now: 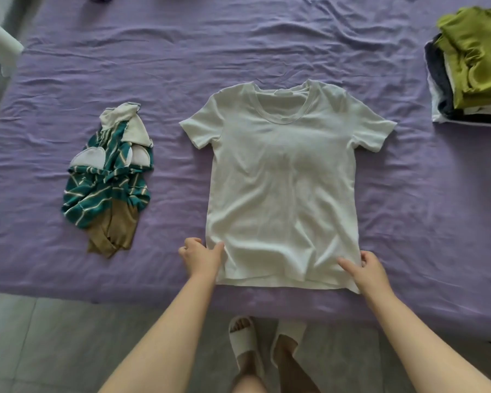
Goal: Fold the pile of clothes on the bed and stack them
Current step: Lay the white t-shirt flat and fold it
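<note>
A white T-shirt (284, 177) lies spread flat, face up, on the purple bed sheet (238, 52), collar away from me. My left hand (200, 256) pinches the shirt's lower left side near the hem. My right hand (364, 266) pinches the lower right side, thumb on top of the fabric. To the left lies a crumpled pile: a teal striped garment (108, 180) over a tan one (112, 234). A stack of folded clothes (471, 69) with an olive-green piece on top sits at the right edge.
The bed's near edge runs across below the shirt's hem, with grey floor tiles (54, 336) beneath. My feet in white slippers (247, 341) stand by the bed. A white cylindrical object (0, 38) is at the upper left.
</note>
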The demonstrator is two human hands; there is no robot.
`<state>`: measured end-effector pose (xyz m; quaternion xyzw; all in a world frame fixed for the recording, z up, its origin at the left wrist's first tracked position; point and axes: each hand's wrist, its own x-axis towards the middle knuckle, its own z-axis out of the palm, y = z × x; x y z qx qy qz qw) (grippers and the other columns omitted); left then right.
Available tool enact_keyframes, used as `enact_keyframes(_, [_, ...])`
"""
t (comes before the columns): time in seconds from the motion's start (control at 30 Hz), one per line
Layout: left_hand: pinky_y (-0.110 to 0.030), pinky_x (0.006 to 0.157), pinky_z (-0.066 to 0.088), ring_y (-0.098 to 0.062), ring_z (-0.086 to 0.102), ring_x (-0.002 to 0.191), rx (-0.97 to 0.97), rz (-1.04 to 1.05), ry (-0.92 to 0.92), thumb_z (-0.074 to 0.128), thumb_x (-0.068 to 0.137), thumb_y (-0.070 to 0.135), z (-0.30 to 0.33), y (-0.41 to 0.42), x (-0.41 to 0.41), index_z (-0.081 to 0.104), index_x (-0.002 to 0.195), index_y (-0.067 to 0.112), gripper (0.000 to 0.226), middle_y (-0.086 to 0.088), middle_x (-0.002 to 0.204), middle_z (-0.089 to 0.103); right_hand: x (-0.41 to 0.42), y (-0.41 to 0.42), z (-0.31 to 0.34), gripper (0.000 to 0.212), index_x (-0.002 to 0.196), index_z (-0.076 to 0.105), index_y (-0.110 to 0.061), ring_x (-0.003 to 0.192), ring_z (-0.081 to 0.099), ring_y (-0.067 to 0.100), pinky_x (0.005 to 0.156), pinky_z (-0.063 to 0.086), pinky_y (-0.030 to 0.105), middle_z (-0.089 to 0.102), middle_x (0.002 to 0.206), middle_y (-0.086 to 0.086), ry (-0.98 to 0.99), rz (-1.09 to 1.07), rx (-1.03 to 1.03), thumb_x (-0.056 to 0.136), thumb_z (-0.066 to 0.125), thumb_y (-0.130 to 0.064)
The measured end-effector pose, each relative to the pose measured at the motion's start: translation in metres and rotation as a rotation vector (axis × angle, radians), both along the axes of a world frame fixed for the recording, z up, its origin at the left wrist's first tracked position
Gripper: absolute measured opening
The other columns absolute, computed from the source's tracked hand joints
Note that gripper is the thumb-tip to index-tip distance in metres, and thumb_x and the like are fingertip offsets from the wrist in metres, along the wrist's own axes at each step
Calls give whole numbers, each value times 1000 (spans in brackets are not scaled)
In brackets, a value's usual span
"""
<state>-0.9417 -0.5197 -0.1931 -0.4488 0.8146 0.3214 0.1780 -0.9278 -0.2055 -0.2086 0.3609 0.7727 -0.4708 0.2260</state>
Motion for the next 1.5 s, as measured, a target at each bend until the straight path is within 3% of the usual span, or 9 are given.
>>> enact_keyframes(0.17, [-38,90,45,-32,52,113,-88,-186,-87,66,85,35,-9,15,13,61,110,14,34,-11,118,57,10,-6,-15,37,112,58,-1,101,60,36,85,47,46,64,110,18,17,9,143,83,71,-19])
enact_keyframes(0.4, [-37,86,45,-32,54,110,-130,-228,-116,61,87,35,-21,17,17,64,108,15,29,-11,114,58,17,-9,-22,15,94,57,-8,85,56,30,72,42,39,61,90,9,69,-1,161,85,65,-18])
enact_keyframes(0.53, [-31,72,42,-24,56,89,83,-164,-10,56,89,25,-20,2,19,61,88,12,14,-5,94,60,28,-6,-23,12,86,58,-8,77,56,27,66,44,37,63,89,12,86,-125,124,87,64,-19])
enact_keyframes(0.63, [-31,57,32,-17,41,66,241,16,128,52,86,20,-16,-16,28,42,69,16,20,0,74,48,35,-3,-22,15,89,57,-5,86,59,35,78,53,53,61,93,17,72,-242,74,88,62,-18])
enact_keyframes(0.87, [-31,72,47,-19,57,84,379,44,218,64,89,25,-6,-30,37,51,99,10,23,-1,91,58,42,-1,-22,10,98,60,-6,85,57,29,67,54,40,60,98,17,117,-425,2,90,59,-11])
enact_keyframes(1.0, [-25,61,50,-16,65,80,605,55,130,70,85,28,-4,-33,45,62,100,12,23,-3,94,69,46,0,-24,10,100,59,-9,87,58,27,62,52,32,60,99,12,113,-408,-12,91,58,-11])
enact_keyframes(1.27, [-26,67,47,-15,61,82,550,48,49,71,81,42,-9,-43,45,64,95,12,33,1,91,68,41,1,-21,30,114,58,-6,98,60,32,87,51,50,63,107,12,61,-310,169,87,61,-18])
enact_keyframes(1.37, [-37,75,47,-23,58,78,544,151,31,58,89,49,-14,-34,35,64,88,7,42,-6,84,64,34,-7,-18,31,107,55,-10,89,55,27,75,45,38,58,98,5,22,-213,198,87,62,-31])
enact_keyframes(1.5, [-33,63,41,-24,50,73,279,14,69,55,91,18,-25,-31,39,57,74,6,21,-8,74,56,32,-2,-18,18,101,55,-4,83,50,28,66,35,34,59,95,12,36,-122,280,86,56,-13])
